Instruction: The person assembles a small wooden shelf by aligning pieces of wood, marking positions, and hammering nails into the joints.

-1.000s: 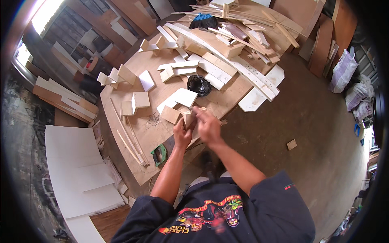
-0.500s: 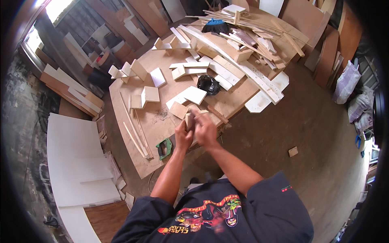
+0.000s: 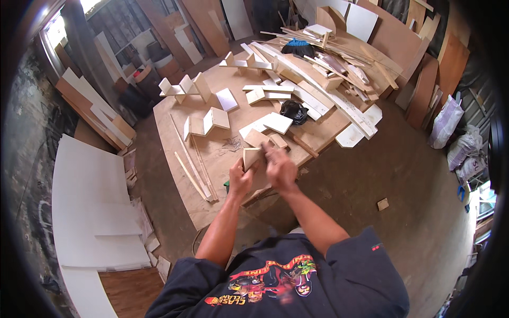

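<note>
My left hand (image 3: 242, 179) is closed round a small wooden board (image 3: 252, 155) with pale edges, raised above the near side of the worktable (image 3: 212, 151). Close to the board's right side is my right hand (image 3: 282, 169), its fingers curled and slightly blurred. Whatever it may hold is hidden. Just beyond both hands lie a bare wooden block (image 3: 256, 138) and a white-faced panel (image 3: 278, 123). A green bit of a saw handle (image 3: 227, 185) shows beside my left wrist.
Joined angled wooden pieces (image 3: 207, 123) and thin strips (image 3: 192, 175) lie on the left of the table. A black plastic bag (image 3: 294, 112) sits right of centre. Scrap wood and a blue-topped brush (image 3: 298, 46) fill the far end. White sheets (image 3: 95, 196) stand at left.
The view has shifted, so the table appears farther right. The board in my left hand has turned, showing more of its face. My right hand has moved slightly, and the saw handle is now mostly covered.
</note>
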### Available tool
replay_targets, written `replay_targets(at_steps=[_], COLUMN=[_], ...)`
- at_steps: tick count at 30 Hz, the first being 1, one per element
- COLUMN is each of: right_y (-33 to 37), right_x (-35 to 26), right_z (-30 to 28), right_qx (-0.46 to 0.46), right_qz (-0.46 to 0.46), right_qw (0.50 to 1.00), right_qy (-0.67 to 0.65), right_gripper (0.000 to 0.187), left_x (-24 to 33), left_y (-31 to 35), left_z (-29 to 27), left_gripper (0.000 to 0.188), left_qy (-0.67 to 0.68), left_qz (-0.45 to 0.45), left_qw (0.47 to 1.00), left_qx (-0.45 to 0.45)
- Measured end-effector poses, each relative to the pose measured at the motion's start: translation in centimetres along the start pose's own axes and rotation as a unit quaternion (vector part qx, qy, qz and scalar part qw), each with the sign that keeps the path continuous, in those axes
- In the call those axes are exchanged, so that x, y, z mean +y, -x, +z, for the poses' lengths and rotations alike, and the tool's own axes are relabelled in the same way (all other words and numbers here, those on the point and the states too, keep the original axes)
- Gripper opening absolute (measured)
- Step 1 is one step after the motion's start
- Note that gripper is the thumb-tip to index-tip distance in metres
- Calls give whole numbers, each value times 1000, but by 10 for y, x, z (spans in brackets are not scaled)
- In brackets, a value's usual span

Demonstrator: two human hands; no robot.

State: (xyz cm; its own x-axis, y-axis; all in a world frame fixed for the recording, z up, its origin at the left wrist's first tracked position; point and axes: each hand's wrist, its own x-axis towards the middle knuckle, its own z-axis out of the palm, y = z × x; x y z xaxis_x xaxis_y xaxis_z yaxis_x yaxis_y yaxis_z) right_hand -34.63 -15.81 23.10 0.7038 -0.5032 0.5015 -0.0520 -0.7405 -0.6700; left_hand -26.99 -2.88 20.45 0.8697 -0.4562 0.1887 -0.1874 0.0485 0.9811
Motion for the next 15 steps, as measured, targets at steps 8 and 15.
replay_targets(at_steps=[8, 15], right_y=[35, 46], right_x=[-51, -101], right_z=[30, 44], right_qx=[-4, -11], right_qz=[-27, -35], right_qw=[999, 998], right_qy=[24, 47], right_gripper=[46, 43], left_x=[7, 10], left_y=[28, 39], left_z=[-76, -108], left_gripper=[27, 18], left_qy=[-14, -32], left_qz=[-50, -31], left_qw=[997, 997], left_qx=[-55, -60])
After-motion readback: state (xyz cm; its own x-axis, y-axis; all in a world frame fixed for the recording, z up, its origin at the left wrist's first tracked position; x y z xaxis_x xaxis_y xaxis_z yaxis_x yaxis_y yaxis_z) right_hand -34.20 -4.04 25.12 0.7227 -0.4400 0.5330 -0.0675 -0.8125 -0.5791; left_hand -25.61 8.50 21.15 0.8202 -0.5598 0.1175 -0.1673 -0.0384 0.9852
